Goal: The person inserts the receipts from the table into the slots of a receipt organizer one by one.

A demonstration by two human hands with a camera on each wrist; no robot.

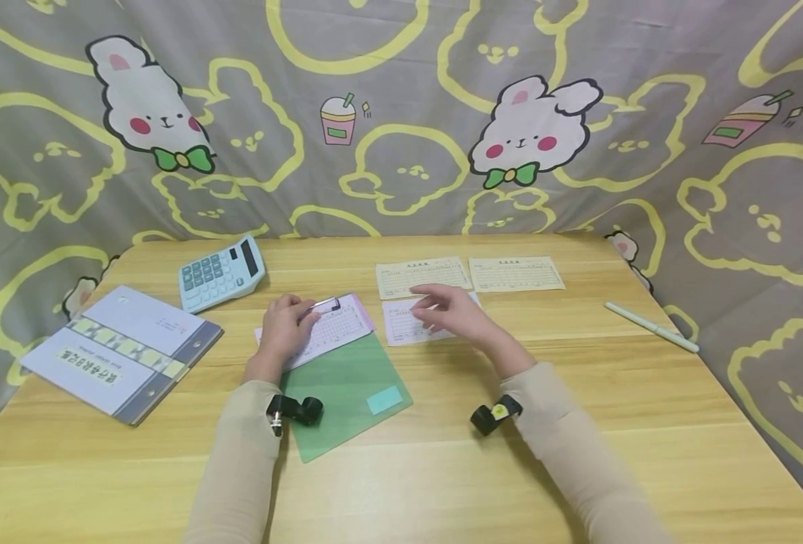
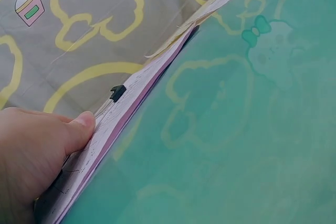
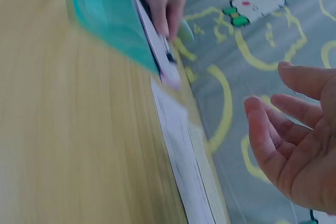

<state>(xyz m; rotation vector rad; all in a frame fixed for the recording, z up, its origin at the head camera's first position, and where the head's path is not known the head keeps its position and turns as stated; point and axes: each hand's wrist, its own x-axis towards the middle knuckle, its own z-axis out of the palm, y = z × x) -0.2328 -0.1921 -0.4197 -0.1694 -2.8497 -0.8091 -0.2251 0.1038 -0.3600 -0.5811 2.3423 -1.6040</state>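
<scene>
Clipped forms are lying under the left hand, along the twelve o'clock edge of a green folder, and its thumb and fingers are pinching the silver end of a small clip. At three o'clock from it, the right hand is hovering, thumb and fingers apart, above a loose white form, with yellowish slips lying at eleven and two. Farther out, a calculator is resting at ten o'clock from the left hand, a grey-blue book at nine, and a pale pen at three from the right.
</scene>
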